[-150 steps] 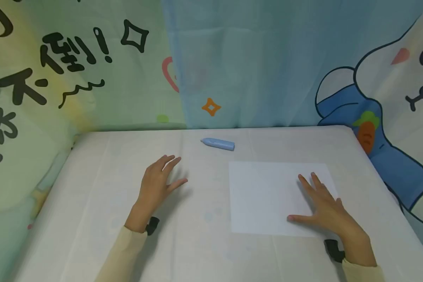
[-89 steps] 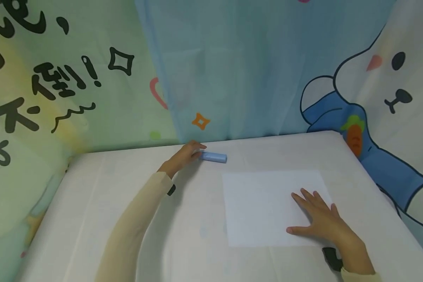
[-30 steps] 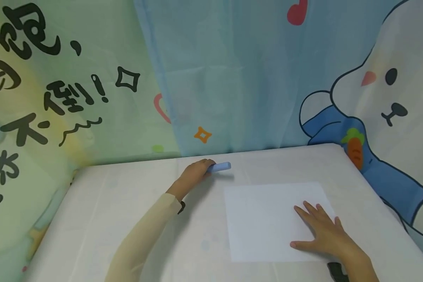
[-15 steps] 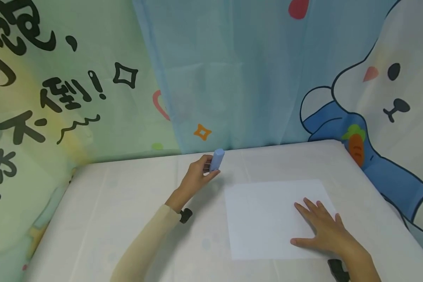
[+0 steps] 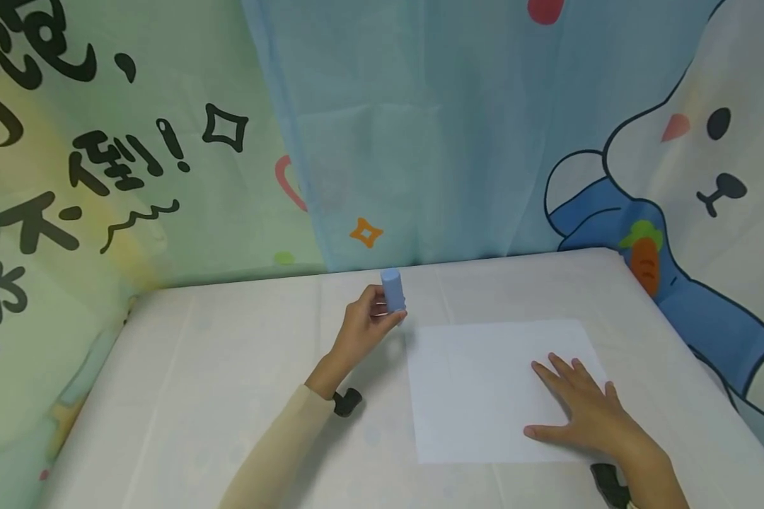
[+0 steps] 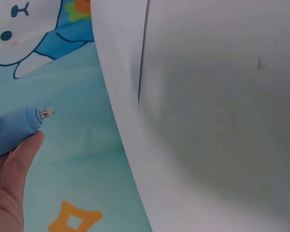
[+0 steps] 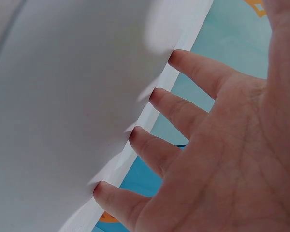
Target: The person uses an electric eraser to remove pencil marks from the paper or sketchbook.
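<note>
A light blue electric eraser [image 5: 392, 290] stands nearly upright in my left hand [image 5: 359, 329], raised over the back of the table. Thumb and fingers grip its barrel. In the left wrist view, the electric eraser [image 6: 14, 130] shows a metal collet with a small whitish tip. My right hand [image 5: 588, 413] rests with fingers spread on the right part of a blank white sheet of paper [image 5: 477, 396]. Seen from the right wrist, the fingertips [image 7: 157, 94] of that hand press on the paper's surface, and its palm is lifted.
A white cloth covers the table [image 5: 229, 396]. Behind it hangs a printed curtain [image 5: 446, 155] with a cartoon bear and large dark characters. A black wrist mount [image 5: 347, 401] sits at my left wrist, another mount [image 5: 608, 484] at my right.
My left hand has reached to the back of the table, picked up the electric eraser lying there, and turned it nearly upright. The right hand has stayed on the paper.
</note>
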### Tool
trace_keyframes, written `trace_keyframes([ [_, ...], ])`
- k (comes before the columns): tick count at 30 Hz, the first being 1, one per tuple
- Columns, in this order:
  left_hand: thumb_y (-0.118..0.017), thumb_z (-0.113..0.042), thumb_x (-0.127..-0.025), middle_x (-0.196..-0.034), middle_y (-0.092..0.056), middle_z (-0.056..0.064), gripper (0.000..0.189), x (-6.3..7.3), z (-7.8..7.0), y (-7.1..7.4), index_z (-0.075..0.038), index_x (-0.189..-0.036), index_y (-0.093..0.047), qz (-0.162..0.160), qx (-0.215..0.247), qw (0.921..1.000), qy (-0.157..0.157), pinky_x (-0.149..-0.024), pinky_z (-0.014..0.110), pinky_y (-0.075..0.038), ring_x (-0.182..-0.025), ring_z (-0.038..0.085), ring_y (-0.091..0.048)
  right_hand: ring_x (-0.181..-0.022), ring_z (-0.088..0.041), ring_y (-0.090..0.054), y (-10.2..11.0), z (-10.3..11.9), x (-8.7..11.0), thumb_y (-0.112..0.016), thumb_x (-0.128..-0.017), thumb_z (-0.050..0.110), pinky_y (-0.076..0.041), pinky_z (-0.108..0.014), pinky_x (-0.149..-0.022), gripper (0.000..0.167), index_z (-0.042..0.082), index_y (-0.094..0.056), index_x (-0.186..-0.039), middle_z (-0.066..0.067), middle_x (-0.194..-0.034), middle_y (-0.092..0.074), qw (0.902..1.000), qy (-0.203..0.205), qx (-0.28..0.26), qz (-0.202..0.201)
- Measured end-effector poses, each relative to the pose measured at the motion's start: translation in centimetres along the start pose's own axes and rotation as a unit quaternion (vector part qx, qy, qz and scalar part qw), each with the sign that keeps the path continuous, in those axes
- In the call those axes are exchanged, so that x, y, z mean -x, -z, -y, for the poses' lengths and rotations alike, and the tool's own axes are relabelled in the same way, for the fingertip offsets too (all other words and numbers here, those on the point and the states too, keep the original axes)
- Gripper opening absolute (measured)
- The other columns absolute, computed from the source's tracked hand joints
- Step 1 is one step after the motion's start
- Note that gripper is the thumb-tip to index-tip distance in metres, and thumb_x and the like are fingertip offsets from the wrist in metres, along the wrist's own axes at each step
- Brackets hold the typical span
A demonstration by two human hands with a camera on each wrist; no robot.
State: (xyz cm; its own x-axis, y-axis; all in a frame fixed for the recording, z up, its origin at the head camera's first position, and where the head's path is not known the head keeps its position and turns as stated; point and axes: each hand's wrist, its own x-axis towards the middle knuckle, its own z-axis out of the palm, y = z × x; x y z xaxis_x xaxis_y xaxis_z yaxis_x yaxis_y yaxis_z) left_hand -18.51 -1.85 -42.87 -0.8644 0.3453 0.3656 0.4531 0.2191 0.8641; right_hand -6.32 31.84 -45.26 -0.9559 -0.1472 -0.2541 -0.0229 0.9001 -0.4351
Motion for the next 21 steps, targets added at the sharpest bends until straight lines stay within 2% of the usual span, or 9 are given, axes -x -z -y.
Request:
trace_keyframes([
  [6,-0.071,-0.001,-0.088,-0.109,-0.065,0.027,0.038,0.23,0.02,-0.3,0.009,-0.118,-0.048,0.028,0.008,0.9993,0.023,-0.082,0.031,-0.056,-0.098,0.038,-0.068,-0.14,-0.057,-0.004,-0.04,-0.01,-0.01,-0.08,-0.066,0.06,0.002,-0.082,-0.096,0.111,0.002,-0.033,-0.148,-0.033,-0.153,-0.019,1.0,0.001,-0.003,0.0],
  [12,-0.07,0.0,-0.088,-0.113,-0.064,0.027,0.043,0.22,0.12,-0.47,0.011,-0.123,-0.048,0.03,0.039,0.9973,0.055,-0.083,0.032,-0.056,-0.102,0.038,-0.067,-0.14,-0.057,-0.004,-0.13,-0.15,0.07,-0.08,-0.067,0.058,0.001,-0.082,-0.095,0.11,0.002,-0.033,-0.148,-0.032,-0.154,-0.019,0.9999,0.01,-0.004,-0.005],
  [21,-0.065,0.001,-0.091,-0.117,-0.062,0.03,0.043,0.49,0.59,-0.39,0.013,-0.127,-0.045,0.048,0.063,0.9956,0.05,-0.086,0.036,-0.055,-0.105,0.04,-0.066,-0.14,-0.057,-0.003,-0.19,-0.25,0.07,-0.08,-0.068,0.058,0.002,-0.082,-0.096,0.109,0.003,-0.032,-0.149,-0.032,-0.154,-0.019,0.9998,0.016,-0.007,-0.009],
])
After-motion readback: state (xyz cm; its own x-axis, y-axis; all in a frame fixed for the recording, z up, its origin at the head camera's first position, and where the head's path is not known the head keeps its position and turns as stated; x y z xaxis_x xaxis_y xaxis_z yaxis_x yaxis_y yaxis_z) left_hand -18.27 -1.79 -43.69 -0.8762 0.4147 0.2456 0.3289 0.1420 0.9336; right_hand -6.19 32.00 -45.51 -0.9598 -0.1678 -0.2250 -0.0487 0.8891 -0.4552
